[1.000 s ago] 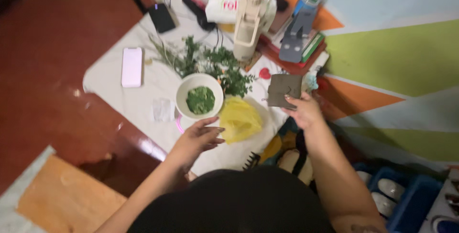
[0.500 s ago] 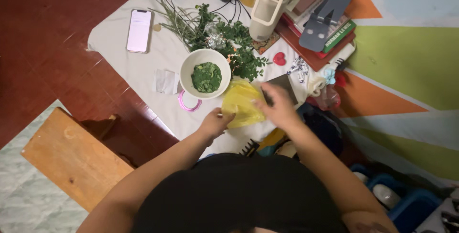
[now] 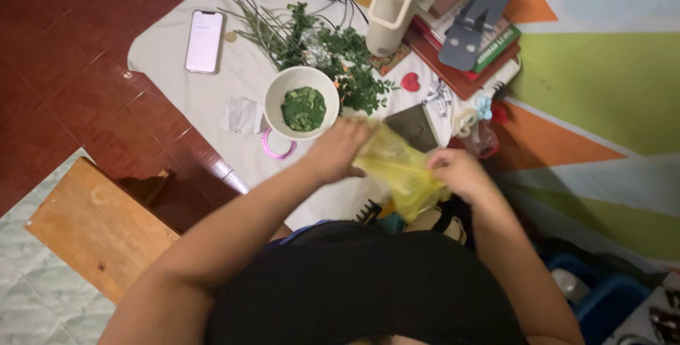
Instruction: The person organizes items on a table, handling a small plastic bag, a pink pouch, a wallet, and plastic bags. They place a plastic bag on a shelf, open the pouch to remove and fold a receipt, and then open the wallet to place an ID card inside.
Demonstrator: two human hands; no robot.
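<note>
- The yellow plastic bag (image 3: 401, 171) sits at the near edge of the white cloth (image 3: 177, 69), held up between both hands, just at five o'clock from the white bowl (image 3: 302, 101).
- A wooden board (image 3: 95, 228) lies far left on the floor, at eight o'clock from the bag, well apart from it.
- A phone (image 3: 204, 41) lies flat near the cloth's left edge, with bare cloth around it.
- A pink ring (image 3: 278, 146) touches the bowl's rim at seven o'clock.
- The bowl holds chopped green leaves; leafy stems (image 3: 319, 44) spread from its twelve o'clock side.
- The left hand (image 3: 338, 150) grips the bag's left edge, fingers curled and pressed together on the plastic.
- A dark flat pad (image 3: 413, 127) lies just beyond the bag at twelve o'clock.
- The right hand (image 3: 459, 173) pinches the bag's right edge, fingers closed on it.
- Stacked books (image 3: 467, 51) crowd the cloth's far right.
</note>
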